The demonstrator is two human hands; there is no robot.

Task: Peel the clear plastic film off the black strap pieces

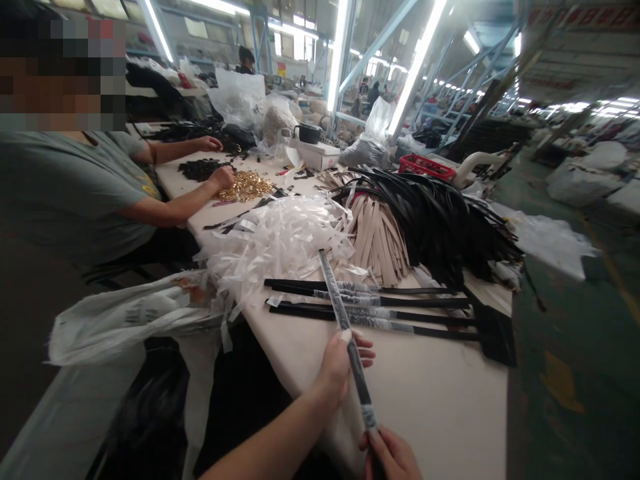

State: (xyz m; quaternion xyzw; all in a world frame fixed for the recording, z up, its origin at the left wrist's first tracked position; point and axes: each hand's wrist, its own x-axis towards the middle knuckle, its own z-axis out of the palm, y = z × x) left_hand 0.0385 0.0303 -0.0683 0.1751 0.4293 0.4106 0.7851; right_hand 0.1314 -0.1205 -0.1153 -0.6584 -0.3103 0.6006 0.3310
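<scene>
A long dark strap [357, 370], partly covered in clear wrapping, runs diagonally over the table edge. My left hand [341, 360] grips it around the middle, thumb on top. At its near end, my right hand [387, 453] pinches the strap near a band of wrapping. Beyond my hands, several black straps [435, 302] with clear wrapping around their middles lie side by side on the white table [450, 393]. Their right ends meet a wide black piece [495, 330]. The far end of the held strap overlaps them.
White plastic strips [280, 233] are heaped behind the straps, beside beige strips [377, 233] and a black strip pile [440, 213]. At left a person [75, 187] sits with hands near gold pieces [247, 185]. A plastic bag [130, 317] hangs by the table edge.
</scene>
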